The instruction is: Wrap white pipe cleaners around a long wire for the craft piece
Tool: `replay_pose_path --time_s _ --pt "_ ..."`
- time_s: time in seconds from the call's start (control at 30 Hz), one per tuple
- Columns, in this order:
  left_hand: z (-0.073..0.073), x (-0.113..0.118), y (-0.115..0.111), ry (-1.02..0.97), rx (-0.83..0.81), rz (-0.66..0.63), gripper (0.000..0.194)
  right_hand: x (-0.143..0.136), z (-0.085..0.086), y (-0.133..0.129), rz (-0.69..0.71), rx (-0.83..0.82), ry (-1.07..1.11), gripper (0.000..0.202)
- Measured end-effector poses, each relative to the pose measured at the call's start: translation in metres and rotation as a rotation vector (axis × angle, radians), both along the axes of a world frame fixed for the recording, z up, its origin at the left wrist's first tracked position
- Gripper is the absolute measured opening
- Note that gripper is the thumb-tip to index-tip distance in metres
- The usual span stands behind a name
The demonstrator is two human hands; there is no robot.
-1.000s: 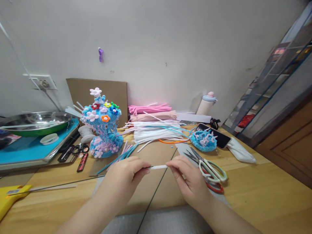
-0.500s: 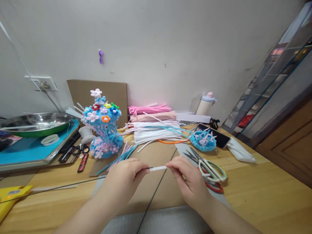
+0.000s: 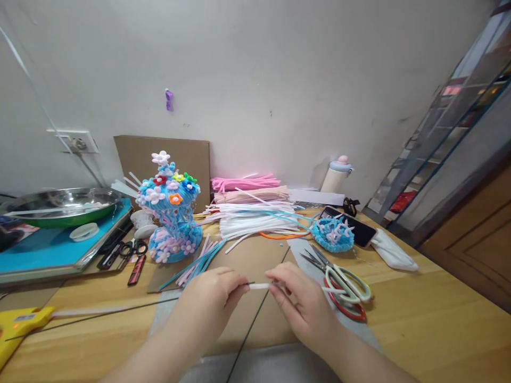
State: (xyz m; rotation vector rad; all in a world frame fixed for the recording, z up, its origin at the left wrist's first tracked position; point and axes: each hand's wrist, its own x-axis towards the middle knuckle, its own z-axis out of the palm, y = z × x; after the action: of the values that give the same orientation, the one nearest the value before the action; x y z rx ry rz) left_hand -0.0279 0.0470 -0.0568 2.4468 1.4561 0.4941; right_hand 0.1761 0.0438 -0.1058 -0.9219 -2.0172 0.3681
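My left hand (image 3: 215, 295) pinches a thin black rod (image 3: 99, 314), whose long end runs out to the left while its short tip shows past the fingertips. The same fingers hold the end of a white pipe cleaner (image 3: 259, 286). My right hand (image 3: 305, 300) is closed on that pipe cleaner a short way along. Its tail comes out to the right, over the pale-handled scissors (image 3: 346, 282). Both hands are above a brown cardboard sheet (image 3: 223, 332). A dark line crosses the sheet between them; I cannot tell whether it is another rod.
Behind the hands are pipe cleaner bundles (image 3: 255, 219), a blue flowered pipe cleaner craft (image 3: 171, 213) and a small blue round piece (image 3: 333, 234). A phone (image 3: 359, 229) lies to the right. At left are a yellow glue gun (image 3: 24, 330), a metal pan (image 3: 64, 207) and small black scissors (image 3: 133, 247).
My right hand has moved a little left, so less of the white pipe cleaner shows between my hands. Its tail now shows right of my hand. The view has shifted slightly.
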Motion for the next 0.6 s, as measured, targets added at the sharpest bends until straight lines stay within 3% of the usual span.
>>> replay_pose_path --time_s 0.13,0.27,0.37,0.47,0.6 --pt "-0.002 0.004 -0.005 -0.027 0.014 -0.031 0.025 -0.003 0.000 -0.004 0.030 0.069 -0.107 0.015" --pt "0.000 0.003 -0.007 -0.112 0.040 -0.058 0.026 -0.002 0.004 -0.007 0.025 0.088 -0.037 0.014" --pt "0.000 0.004 -0.008 -0.064 0.036 -0.076 0.030 -0.001 0.006 -0.007 -0.025 0.148 0.011 0.015" --pt "0.000 0.007 -0.012 -0.022 0.035 -0.062 0.028 0.000 0.008 -0.007 -0.062 0.181 -0.005 0.016" --pt "0.001 0.008 -0.016 -0.116 0.069 -0.041 0.022 0.000 0.009 -0.007 -0.049 0.165 -0.030 0.015"
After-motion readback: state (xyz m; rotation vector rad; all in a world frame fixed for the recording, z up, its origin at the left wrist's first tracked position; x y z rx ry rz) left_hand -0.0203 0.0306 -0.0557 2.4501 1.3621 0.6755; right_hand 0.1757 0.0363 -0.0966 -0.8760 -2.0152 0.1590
